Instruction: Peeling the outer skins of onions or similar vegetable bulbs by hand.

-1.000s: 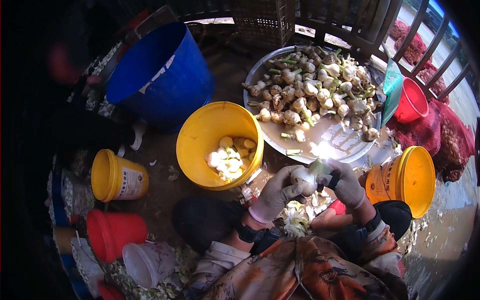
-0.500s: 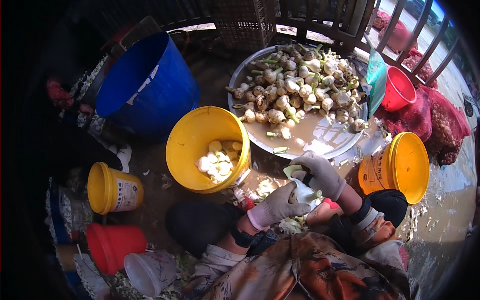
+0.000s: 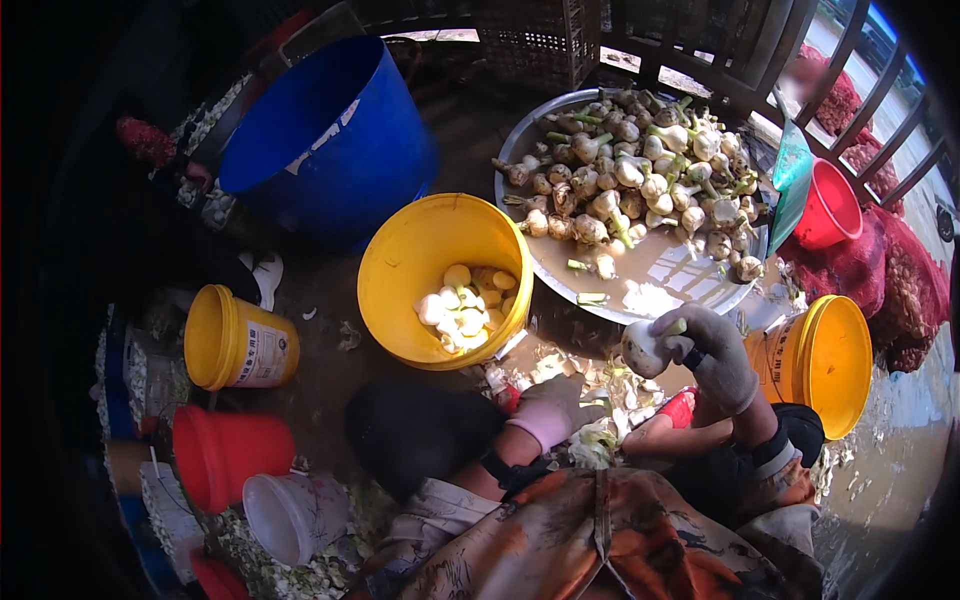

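My gloved right hand (image 3: 712, 355) with fingers curled around a garlic bulb (image 3: 643, 347) just above the peel scraps (image 3: 600, 440), my left hand (image 3: 555, 408) resting loosely closed beside them, its fingertips hidden, yellow bucket (image 3: 400, 290) holding peeled cloves (image 3: 458, 308), metal tray (image 3: 640, 300) heaped with unpeeled garlic (image 3: 640, 175), blue tub's (image 3: 330, 150) inside unseen.

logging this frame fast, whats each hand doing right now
Left hand: gloved, low over the peelings, holding nothing that shows.
Right hand: gloved, closed on a garlic bulb.
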